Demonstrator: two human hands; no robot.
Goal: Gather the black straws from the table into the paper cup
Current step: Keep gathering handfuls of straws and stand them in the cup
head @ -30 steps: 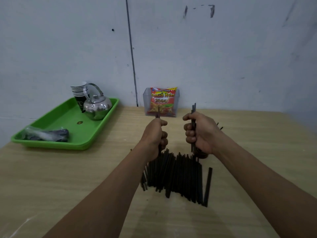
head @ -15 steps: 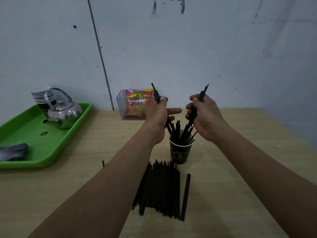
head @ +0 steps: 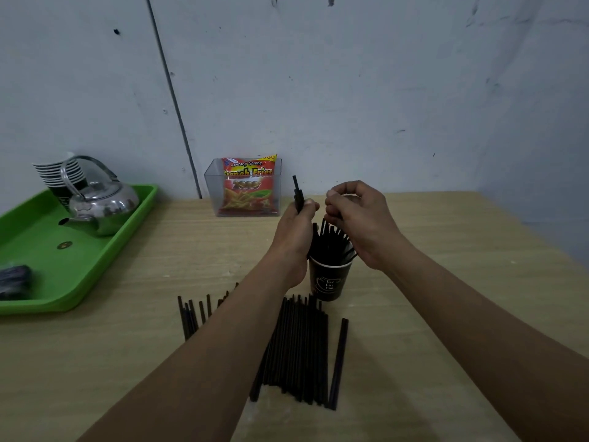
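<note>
A black paper cup point(head: 330, 279) stands mid-table with several black straws point(head: 334, 242) upright in it. My left hand point(head: 294, 234) is just left of the cup rim, closed on a few straws whose tips point(head: 297, 191) stick up above my fist. My right hand point(head: 363, 218) curls over the cup, its fingertips pinched at the tops of the straws in it. A big bundle of straws point(head: 299, 349) lies on the table in front of the cup. One single straw point(head: 339, 362) lies to its right. A smaller group point(head: 191, 317) lies left, partly hidden by my left forearm.
A green tray point(head: 105, 266) at the left holds a steel kettle point(head: 102, 205), a stack of paper cups point(head: 59, 173) and a dark bag point(head: 14, 279). A clear box with a snack packet point(head: 247, 189) stands against the wall behind the cup.
The straws that stuck up from my right hand have gone down into the cup, and that hand has dropped over the rim. My left hand still holds its straws upright beside the cup.
</note>
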